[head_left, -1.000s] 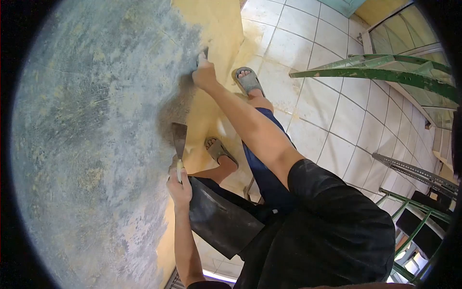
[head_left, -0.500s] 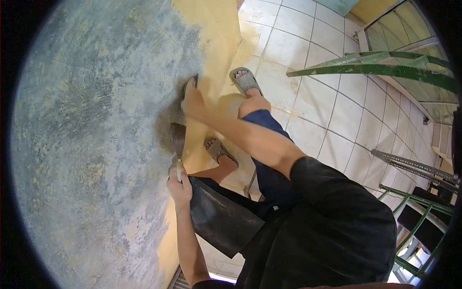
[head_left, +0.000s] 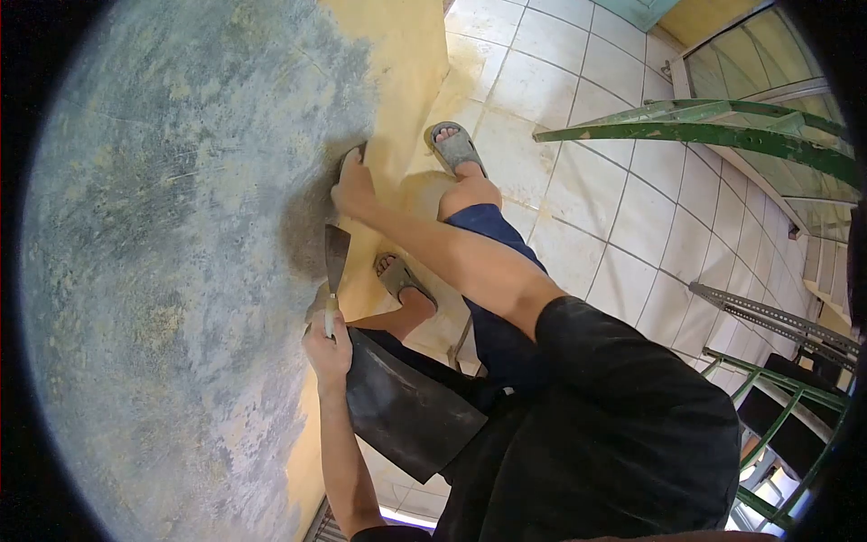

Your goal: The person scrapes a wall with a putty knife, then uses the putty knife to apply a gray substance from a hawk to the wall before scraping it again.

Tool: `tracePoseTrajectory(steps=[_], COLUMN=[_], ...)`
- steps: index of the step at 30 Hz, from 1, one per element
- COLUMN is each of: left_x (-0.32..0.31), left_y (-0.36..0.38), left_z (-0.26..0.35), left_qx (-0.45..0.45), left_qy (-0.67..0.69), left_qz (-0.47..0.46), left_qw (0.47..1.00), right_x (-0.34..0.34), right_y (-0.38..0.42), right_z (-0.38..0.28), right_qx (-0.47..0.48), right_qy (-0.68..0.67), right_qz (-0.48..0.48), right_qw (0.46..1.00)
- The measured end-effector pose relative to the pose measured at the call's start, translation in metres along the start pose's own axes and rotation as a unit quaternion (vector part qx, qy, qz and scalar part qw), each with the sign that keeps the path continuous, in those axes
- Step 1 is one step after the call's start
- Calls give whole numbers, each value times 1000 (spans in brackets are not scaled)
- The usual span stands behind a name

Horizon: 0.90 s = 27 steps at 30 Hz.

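My left hand [head_left: 327, 350] is closed around the pale handle of a putty knife [head_left: 336, 256], whose dark blade points away from me beside the wall. A stiff black sheet [head_left: 411, 406] extends from beside this hand across my lap. Farther up, my right hand [head_left: 355, 190] is closed and pressed to the mottled blue-grey wall [head_left: 199, 262] near its yellow border. A dark edge shows at its fingertips, but I cannot tell what it holds. Around it the wall has a darker brownish patch.
My sandalled feet [head_left: 456, 144] are on the white tiled floor [head_left: 578, 235]. A green metal frame [head_left: 686, 134] reaches in from the right, with a perforated metal bar [head_left: 768, 316] below. Another green frame [head_left: 768, 434] stands at the lower right.
My right hand has moved slightly up and left along the wall, and its fingers look less smeared. My left hand keeps its hold on the putty knife. The whole view has shifted slightly.
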State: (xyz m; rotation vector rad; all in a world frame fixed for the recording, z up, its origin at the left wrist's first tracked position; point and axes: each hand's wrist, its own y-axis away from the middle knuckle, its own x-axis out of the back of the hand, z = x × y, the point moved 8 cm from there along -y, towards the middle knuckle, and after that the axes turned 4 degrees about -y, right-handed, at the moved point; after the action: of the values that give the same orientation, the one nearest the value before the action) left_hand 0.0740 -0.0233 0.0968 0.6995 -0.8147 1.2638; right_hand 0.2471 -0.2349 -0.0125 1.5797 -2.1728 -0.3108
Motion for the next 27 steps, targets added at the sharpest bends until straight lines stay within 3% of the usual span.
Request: tracePoseTrajectory(steps=[2,3,5,6,8,12,14,15,17,21,23,24,26,27], left_x=[-3,-2,-1,-2,-2,-4,-5,-4,0,-2,0,0,1,5], left_y=[-1,-2,1,1,2,5,2,2,3,6,4,6,3,2], left_z=[-2,0,-1,-3,-5,-11,-14,-11,-12,-13,-21,-25,-23,-16], left_qx=[7,-21,-47,-47,-44,7,20,1,-13,34,62,38,12,-7], left_qy=[-9,8,24,16,6,-11,-19,-8,4,-1,-11,-18,-21,-11], left_qz=[-11,12,33,29,23,-12,-22,0,25,-16,-34,-11,14,31], left_qw=[1000,1000,998,998,999,1000,999,1000,1000,999,997,999,1000,999], right_x=[-11,-7,0,-4,-9,-4,4,-6,-25,-18,-12,-26,-43,-34], right_y=[29,17,-23,-18,-3,0,-14,-8,8,-1,-6,7,43,40], right_z=[-18,-17,11,15,8,2,18,22,13,-2,16,21,0,-7], right_qx=[192,189,7,5,93,119,-34,-36,92,191,-52,-52,174,174], right_qy=[100,102,23,24,82,59,-58,-59,60,217,8,9,182,183], right_qz=[59,57,-22,-21,76,25,45,41,56,-9,-15,-20,57,57], right_qw=[975,975,999,999,989,991,997,997,992,957,998,998,966,966])
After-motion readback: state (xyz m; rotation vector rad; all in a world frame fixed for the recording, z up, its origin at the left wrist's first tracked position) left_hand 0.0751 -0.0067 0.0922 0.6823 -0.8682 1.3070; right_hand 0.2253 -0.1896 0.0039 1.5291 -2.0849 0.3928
